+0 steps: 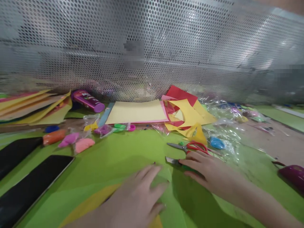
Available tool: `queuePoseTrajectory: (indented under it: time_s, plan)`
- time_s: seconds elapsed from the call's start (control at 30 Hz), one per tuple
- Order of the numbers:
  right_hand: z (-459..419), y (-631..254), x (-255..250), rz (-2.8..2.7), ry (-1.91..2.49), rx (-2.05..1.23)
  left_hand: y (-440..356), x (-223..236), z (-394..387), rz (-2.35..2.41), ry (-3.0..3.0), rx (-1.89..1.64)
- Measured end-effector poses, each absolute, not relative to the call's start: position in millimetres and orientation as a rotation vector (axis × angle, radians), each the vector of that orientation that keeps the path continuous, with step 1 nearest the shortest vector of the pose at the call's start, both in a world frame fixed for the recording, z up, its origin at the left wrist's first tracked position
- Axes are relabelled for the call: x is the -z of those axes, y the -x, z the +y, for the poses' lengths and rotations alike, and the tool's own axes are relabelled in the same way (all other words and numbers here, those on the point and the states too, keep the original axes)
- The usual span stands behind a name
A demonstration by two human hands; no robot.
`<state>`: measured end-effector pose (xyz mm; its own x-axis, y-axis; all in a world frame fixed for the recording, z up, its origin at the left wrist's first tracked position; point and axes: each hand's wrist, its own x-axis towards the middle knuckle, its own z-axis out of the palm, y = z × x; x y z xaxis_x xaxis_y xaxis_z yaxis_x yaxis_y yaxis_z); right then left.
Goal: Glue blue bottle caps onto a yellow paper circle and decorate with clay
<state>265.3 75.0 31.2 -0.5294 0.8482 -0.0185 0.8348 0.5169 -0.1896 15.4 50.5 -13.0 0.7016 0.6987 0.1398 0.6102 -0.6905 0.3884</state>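
Observation:
My left hand [133, 196] is at the front middle, fingers apart and blurred by motion. It lies over a yellow paper piece [95, 202] on the green sheet [142, 148]; whatever is under the palm is hidden. My right hand [206, 169] has its thumb and forefinger on either side of a utility knife [173, 161] with a green handle, its blade pointing left. Just beyond the knife are red-handled scissors [177, 146], partly under or touching the right fingertips.
A pale paper stack [137, 110] and yellow cut scraps [190, 110] lie behind. Coloured clay lumps [84, 145], a purple canister [89, 101] and black flat objects [35, 186] are leftward. Clear plastic bags [220, 110] lie rightward, before a perforated metal panel [152, 47].

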Motion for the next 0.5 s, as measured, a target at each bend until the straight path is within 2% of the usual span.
queuePoseTrajectory:
  time_s: [0.17,0.37,0.5]
  plan:
    - [98,-307,-25,-2.604,1.620,0.120,-17,3,65,1.292,-2.226,-0.264]
    - [123,-329,-15,-2.659,1.637,0.201,-14,-17,75,1.209,-1.847,-0.210]
    - [115,-321,-32,-2.598,1.484,0.233,-14,-18,69,1.247,-1.895,-0.215]
